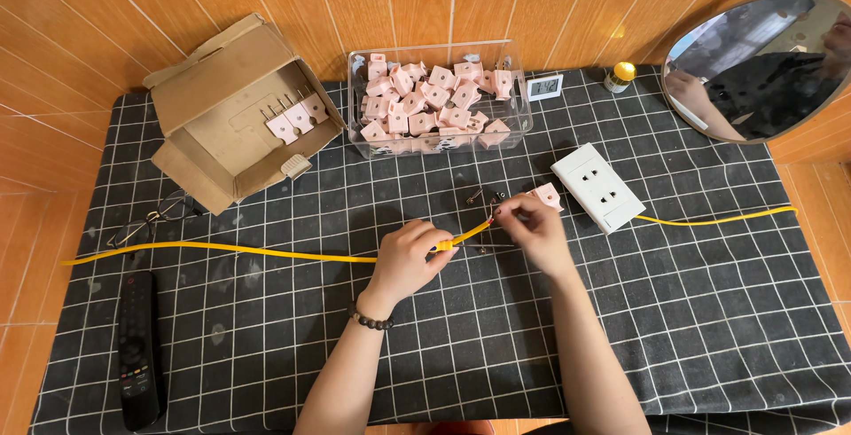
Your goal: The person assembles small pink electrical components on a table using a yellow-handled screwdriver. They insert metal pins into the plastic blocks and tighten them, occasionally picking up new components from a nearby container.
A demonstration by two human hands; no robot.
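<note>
Head view: looking down on a black cloth (674, 329) with a white grid, two bare forearms reaching in from the bottom edge.
Yellow cable (222, 248): thin and bright yellow, lying left to right across the cloth; its end rises between the two hands at the middle.
Left hand (409, 256): fingers clenched round the yellow cable just behind its end; a dark bead bracelet on the wrist.
Right hand (532, 227): fingertips pinched at the cable's tip, with a pink plug (547, 195) touching the fingers; whether it grips the plug cannot be told.
White socket block (597, 187): one, just right of the right hand, a second yellow lead (718, 219) running from it to the right.
Clear plastic bin (523, 111): one, heaped with pink plugs, too many to count.
Cardboard box (217, 89): one, open, three pink plugs in a row inside.
Other single items: remote control (139, 346), eyeglasses (155, 218), small digital display (544, 86), yellow-capped bottle (620, 76), round mirror (762, 67).
</note>
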